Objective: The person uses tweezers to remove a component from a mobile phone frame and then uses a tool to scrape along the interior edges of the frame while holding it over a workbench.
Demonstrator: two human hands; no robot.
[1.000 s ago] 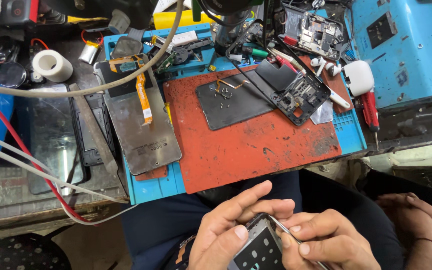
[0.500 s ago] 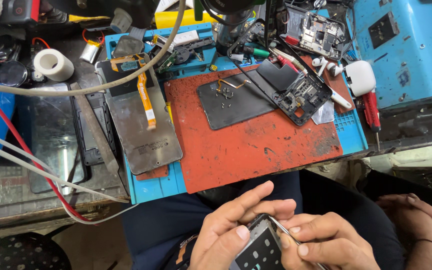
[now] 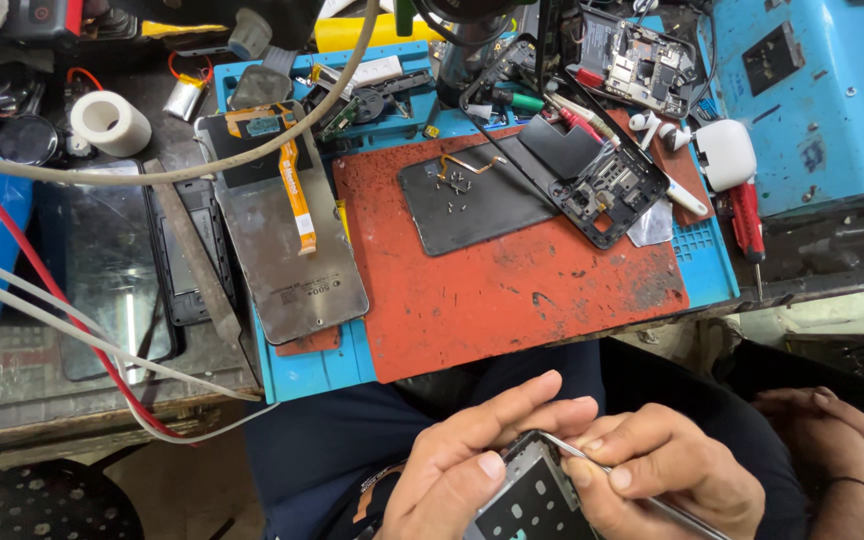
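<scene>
Low over my lap, my left hand [image 3: 462, 465] grips a phone frame [image 3: 530, 495], a dark metal piece with small holes, thumb pressed on its upper edge. My right hand [image 3: 667, 470] pinches thin metal tweezers [image 3: 592, 462] whose tip rests on the frame's top corner. On the bench above lies a red work mat [image 3: 512, 290] with a dark phone back plate [image 3: 472, 205] carrying tiny screws, and a black phone midframe [image 3: 607, 195] at its right.
A silver display panel [image 3: 292, 260] with an orange flex cable lies left of the mat. A tape roll [image 3: 109, 122], cables [image 3: 62, 320], a screwdriver [image 3: 747, 225] and a blue box [image 3: 812, 90] crowd the bench. Another person's hands [image 3: 837, 440] rest at lower right.
My hands have barely shifted; the fingers of the left hand stretch slightly further over the frame. The other person's hands have drawn a little closer together.
</scene>
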